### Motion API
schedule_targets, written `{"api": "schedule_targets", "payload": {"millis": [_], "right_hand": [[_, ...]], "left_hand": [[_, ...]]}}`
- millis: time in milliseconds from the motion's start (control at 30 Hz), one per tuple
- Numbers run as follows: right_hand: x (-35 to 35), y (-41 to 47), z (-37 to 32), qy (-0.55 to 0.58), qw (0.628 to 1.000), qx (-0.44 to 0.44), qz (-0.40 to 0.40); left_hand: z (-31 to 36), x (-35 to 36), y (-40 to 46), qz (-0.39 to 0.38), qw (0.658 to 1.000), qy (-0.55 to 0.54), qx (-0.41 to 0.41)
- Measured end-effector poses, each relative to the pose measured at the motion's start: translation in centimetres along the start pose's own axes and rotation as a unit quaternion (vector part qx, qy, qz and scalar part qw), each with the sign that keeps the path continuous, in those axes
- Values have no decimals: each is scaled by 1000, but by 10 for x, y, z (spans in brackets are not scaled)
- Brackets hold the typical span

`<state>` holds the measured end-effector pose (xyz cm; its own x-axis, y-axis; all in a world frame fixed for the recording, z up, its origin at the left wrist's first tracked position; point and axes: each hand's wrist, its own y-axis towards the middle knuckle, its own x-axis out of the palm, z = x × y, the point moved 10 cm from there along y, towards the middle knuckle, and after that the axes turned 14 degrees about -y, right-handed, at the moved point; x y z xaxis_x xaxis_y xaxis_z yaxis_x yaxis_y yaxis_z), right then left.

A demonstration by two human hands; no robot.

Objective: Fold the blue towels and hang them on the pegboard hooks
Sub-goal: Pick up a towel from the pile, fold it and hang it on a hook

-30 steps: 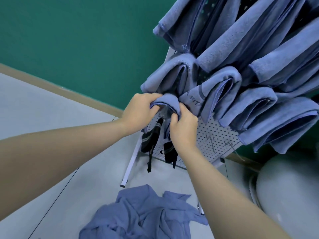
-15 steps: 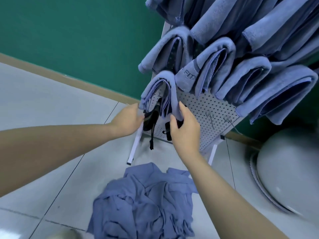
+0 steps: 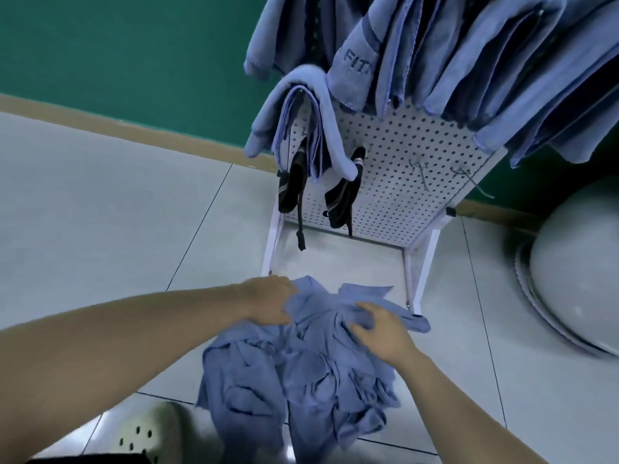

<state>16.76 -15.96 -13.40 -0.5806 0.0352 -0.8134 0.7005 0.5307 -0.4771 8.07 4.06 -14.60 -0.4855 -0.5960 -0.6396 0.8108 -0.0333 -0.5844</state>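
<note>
1. My left hand (image 3: 268,301) is on the top left edge of the heap of blue towels (image 3: 298,373) on the floor; fingers curl into the cloth, tips hidden under a fold, so a grip looks likely but I can't tell for sure.
2. My right hand (image 3: 380,331) is on the heap's upper right, fingers bent and bunching the cloth, pinching a fold.
3. Heap is crumpled, so I can't count the towels in it.
4. Just beyond it stands the white pegboard (image 3: 398,169) on its frame. One folded towel (image 3: 301,118) hangs low at left, draped over a hook I can't see.
5. Hung towels above (image 3: 469,51) are cut off by the top edge; approx 5, overlapping, not sure.
6. 2 dark socks (image 3: 341,195) hang under the low towel; 2 bare hooks (image 3: 418,170) at right.
7. Bottom edge: a pale holed shoe (image 3: 147,433), partly cut off. Right: a white rounded thing (image 3: 576,279), unclear.
</note>
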Motion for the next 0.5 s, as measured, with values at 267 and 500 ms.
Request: {"api": "schedule_targets", "payload": {"millis": [267, 500], "right_hand": [[53, 10, 25, -46, 997, -39, 40], [-9, 6, 8, 114, 979, -26, 169]], "left_hand": [[22, 62, 38, 66, 959, -277, 6], [26, 42, 35, 73, 963, -260, -15]]}}
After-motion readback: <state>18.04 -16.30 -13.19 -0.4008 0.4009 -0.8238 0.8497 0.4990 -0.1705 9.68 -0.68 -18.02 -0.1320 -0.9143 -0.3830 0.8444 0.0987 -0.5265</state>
